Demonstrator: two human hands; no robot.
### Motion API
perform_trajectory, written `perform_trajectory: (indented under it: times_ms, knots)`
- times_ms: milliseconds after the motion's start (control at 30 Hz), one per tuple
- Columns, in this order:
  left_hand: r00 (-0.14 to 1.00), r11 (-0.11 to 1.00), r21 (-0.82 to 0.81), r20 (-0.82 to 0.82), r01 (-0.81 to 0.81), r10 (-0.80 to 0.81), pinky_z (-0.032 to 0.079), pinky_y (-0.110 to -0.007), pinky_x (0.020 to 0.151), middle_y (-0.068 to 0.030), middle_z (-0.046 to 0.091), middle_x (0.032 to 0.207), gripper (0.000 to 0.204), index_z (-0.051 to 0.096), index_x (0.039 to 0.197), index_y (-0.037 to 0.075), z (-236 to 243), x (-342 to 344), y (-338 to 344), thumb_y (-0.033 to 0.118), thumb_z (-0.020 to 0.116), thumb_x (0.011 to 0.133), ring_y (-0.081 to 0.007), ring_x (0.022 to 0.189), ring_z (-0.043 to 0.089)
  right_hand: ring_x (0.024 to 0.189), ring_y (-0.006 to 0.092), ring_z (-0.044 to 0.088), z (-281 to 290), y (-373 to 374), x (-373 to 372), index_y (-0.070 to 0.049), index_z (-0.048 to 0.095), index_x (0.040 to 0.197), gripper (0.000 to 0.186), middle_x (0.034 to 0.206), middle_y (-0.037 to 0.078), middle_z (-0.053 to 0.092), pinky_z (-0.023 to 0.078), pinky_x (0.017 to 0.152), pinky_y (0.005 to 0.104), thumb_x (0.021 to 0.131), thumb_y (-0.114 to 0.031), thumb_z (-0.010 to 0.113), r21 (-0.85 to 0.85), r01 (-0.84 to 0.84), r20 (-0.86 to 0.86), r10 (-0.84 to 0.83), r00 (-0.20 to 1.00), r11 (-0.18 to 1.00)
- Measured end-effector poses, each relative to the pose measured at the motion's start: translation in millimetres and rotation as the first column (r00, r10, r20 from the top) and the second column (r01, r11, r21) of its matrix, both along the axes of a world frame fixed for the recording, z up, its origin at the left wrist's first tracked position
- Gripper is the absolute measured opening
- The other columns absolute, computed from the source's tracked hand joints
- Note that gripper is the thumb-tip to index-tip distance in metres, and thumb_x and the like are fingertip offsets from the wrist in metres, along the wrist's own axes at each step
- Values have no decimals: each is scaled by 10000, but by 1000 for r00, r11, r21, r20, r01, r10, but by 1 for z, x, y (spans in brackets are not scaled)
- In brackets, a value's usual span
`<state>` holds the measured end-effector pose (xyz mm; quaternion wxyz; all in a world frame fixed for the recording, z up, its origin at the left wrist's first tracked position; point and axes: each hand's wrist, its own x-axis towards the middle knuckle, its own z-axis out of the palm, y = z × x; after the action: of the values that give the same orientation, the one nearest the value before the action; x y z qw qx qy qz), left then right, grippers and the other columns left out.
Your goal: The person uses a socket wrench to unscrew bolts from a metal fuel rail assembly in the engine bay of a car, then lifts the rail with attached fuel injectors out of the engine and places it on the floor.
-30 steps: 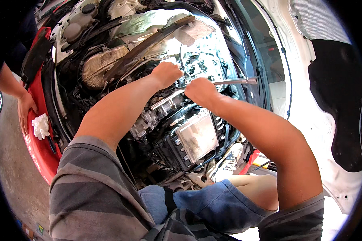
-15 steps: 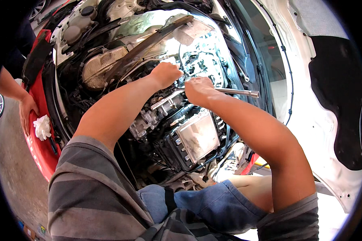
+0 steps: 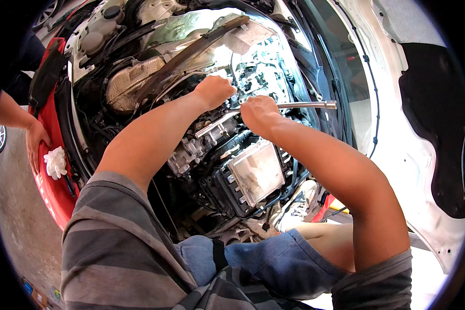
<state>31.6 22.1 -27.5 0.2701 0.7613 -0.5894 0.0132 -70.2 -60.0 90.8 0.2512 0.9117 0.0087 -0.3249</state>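
Observation:
Over the middle of an exposed car engine (image 3: 212, 129), both my hands work close together. My right hand (image 3: 260, 112) is closed around a long chrome wrench (image 3: 305, 105), whose shaft sticks out to the right and ends in a thicker tip. Beside it, slightly farther left and higher, my left hand (image 3: 215, 93) is closed in a fist. Whatever lies inside the left fist is hidden from view. Below my hands sit a metal cylinder-like part (image 3: 216, 126) and a module with a flat silvery cover (image 3: 258, 173). The wrench's working end is hidden.
A brown-grey bar (image 3: 191, 59) crosses the engine bay, near a ribbed heat shield (image 3: 132, 87). Another person's hand (image 3: 37, 142) rests on the red bumper (image 3: 51, 191) by a crumpled white cloth (image 3: 55, 163). The raised white hood (image 3: 398, 119) stands at right.
The wrench's free end has swung upward, away from me, and slightly right. My right hand has shifted a little with it; my left hand has barely moved.

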Motion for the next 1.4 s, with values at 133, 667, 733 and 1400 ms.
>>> perform_trajectory:
  times_ms: [133, 667, 733, 1400]
  knots:
    - [1000, 1000, -27, -16, 15, -16, 501, -410, 656, -106, 603, 822, 76, 653, 824, 101, -2, 1, -1, 73, 607, 771, -297, 757, 637, 847, 218, 666, -3, 2, -4, -123, 723, 877, 143, 891, 52, 696, 522, 665, 378, 807, -136, 599, -46, -256, -29, 255, 966, 966]
    - [1000, 1000, 25, -20, 8, -7, 497, -416, 667, -107, 614, 853, 106, 648, 827, 103, 4, 0, 2, 38, 587, 768, -301, 790, 638, 818, 197, 680, -11, -12, -4, -119, 716, 868, 159, 869, 19, 699, 526, 629, 358, 829, -123, 561, 10, -307, -30, 308, 951, 952]
    - [999, 1000, 8, -35, 14, -14, 497, -414, 667, -106, 612, 851, 100, 648, 823, 104, 3, 0, 1, 43, 585, 773, -299, 788, 637, 825, 195, 678, -9, -8, -6, -123, 721, 847, 139, 851, 22, 698, 522, 645, 344, 809, -124, 587, -1, -337, -53, 337, 940, 941]
    - [1000, 994, 107, 8, 26, -27, 536, -399, 713, -101, 638, 893, 120, 660, 832, 107, 7, 3, -1, 95, 545, 799, -281, 850, 657, 811, 203, 685, -12, -10, -25, -87, 698, 848, 127, 860, 51, 692, 539, 650, 345, 783, -96, 589, 30, -218, 107, 213, 971, 976]
